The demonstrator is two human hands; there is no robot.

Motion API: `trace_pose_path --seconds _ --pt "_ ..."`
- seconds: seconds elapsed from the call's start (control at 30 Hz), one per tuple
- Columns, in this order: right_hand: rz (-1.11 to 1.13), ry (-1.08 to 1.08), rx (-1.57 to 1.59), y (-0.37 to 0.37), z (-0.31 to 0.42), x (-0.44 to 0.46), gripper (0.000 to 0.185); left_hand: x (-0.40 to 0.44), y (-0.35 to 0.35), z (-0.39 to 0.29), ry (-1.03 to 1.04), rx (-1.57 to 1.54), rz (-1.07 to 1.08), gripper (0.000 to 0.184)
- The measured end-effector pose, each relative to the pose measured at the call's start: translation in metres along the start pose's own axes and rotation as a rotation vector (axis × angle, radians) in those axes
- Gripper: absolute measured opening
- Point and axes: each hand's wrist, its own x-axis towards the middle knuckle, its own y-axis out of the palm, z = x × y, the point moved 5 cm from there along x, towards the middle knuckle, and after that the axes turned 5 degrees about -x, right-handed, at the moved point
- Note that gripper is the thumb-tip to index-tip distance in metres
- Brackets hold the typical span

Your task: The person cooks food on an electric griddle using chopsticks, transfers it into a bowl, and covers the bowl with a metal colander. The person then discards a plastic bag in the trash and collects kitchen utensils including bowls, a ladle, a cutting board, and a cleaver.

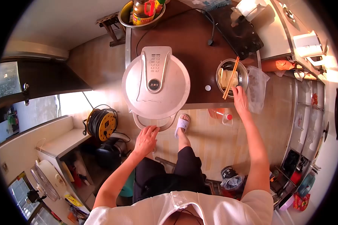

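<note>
Left grip (146, 140) rests on the front handle (170, 123) of the big round appliance (133, 88); can't tell if the fingers close around it. Right grip (239, 96) touches the near rim of the metal bowl (244, 77); can't tell if it's pinched there. Appliance: left half of the tabletop (195, 52), pale lid down, raised spine with button labels and a dark round display. Bowl: right side, near edge, shiny, pale flat pieces of food (224, 77) inside, orange chopsticks (231, 76) laid across the top. Tabletop is dark brown, light edge trim; black panel (234, 35) at far right, black plug (211, 42) near it, small white disc (207, 88) left of bowl. Room: light wood-look floor (214, 146), shelf rack (308, 99) right, yellow cable reel (105, 125) left.
</note>
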Motion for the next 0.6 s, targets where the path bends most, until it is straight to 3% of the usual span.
trace_pose_path --seconds 0.07,0.17,0.23,0.3,0.33,0.37,0.43,0.57,0.6 --pt "0.075 -0.202 -0.081 0.021 -0.015 0.015 0.032 0.014 0.009 0.01 -0.001 0.062 0.007 0.047" --pt "0.134 -0.432 -0.077 0.04 -0.022 0.029 0.03 0.027 0.026 0.033 -0.178 0.077 0.308 0.037" --pt "0.14 -0.481 -0.049 0.052 -0.024 0.036 0.023 0.037 0.026 0.036 -0.141 0.12 0.436 0.025" --pt "0.178 -0.512 -0.038 0.065 -0.024 0.036 0.019 0.047 -0.011 0.011 -0.105 0.084 0.577 0.02" --pt "0.136 -0.544 0.05 0.063 -0.024 0.038 0.01 0.053 -0.042 -0.003 -0.109 0.058 0.628 0.026" --pt "0.079 -0.465 0.123 0.053 -0.024 0.045 0.009 0.064 -0.085 -0.02 -0.133 0.06 0.659 0.026" --pt "-0.016 -0.295 0.271 0.014 -0.022 0.053 0.005 0.09 -0.168 -0.045 -0.128 0.024 0.618 0.025" --pt "-0.339 -0.016 0.511 -0.135 0.023 0.06 0.015 0.167 -0.291 -0.063 -0.022 0.199 0.258 0.025" --pt "-0.301 0.025 0.642 -0.152 0.04 0.057 0.016 0.188 -0.31 -0.058 0.082 0.167 0.151 0.028"
